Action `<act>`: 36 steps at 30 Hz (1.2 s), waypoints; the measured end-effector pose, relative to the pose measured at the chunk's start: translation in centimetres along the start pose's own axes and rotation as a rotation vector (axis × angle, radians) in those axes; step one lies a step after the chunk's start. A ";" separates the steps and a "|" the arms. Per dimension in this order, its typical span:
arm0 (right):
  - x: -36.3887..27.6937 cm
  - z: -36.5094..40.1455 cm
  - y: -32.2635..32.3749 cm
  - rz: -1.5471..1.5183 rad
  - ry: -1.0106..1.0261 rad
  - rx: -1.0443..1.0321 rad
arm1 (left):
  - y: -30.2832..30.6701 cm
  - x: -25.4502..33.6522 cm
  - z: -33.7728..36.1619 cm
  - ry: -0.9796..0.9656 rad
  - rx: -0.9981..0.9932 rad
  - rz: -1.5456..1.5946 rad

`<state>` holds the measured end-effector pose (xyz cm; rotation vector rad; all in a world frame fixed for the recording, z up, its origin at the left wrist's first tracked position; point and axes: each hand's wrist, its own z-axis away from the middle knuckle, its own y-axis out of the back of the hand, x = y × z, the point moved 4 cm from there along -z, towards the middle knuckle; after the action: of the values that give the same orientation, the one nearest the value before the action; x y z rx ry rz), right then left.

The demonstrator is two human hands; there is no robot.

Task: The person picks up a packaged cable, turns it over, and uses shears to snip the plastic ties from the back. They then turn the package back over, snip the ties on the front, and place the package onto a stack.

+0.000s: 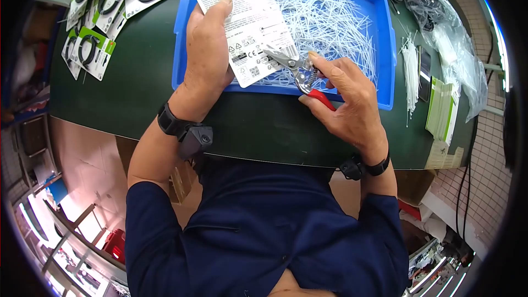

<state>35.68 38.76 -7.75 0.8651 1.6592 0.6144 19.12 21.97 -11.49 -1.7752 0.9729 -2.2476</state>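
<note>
- Left hand: closed in a pinch on the printed card, my thumb flat on its face and my other fingers hidden behind it.
- Printed card: held tilted over the left part of the blue tray, its lower edge reaching the tray's near rim.
- Right hand: curled around the cutters, thumb by the red lower handle, forefinger at the upper one; the remaining fingers are bent and partly hidden.
- Cutters: spring visible between the handles, blades slightly parted and pointing left across the card's lower right part. I cannot tell whether they touch it.
- Pose: my hands are apart, on either side of the card's lower end. My left forearm rises inward, with a strapped device at the wrist; my right forearm rises from the near edge, with another strapped device.
- Surroundings: loose white strips fill much of the tray. On the green surface, packaged cables lie to the left; a bundle of white strips, a green-and-white folded card and clear plastic bags lie to the right.
</note>
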 end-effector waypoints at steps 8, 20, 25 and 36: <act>0.0 -0.2 -0.6 -0.011 0.032 0.032 | -0.3 0.1 0.6 0.016 0.049 0.075; -0.8 -0.5 -0.7 -0.134 -0.048 0.019 | -0.4 0.4 0.8 -0.090 0.015 0.005; -2.0 -1.6 -0.6 -0.066 0.064 0.106 | -0.7 0.0 1.4 -0.170 -0.015 -0.105; -2.3 -1.6 -2.1 -0.017 0.079 0.102 | -1.3 -0.6 2.2 -0.203 -0.036 -0.167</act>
<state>33.91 35.69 -7.61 0.9083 1.7804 0.5628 21.63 22.39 -11.01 -2.1230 0.8608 -2.0966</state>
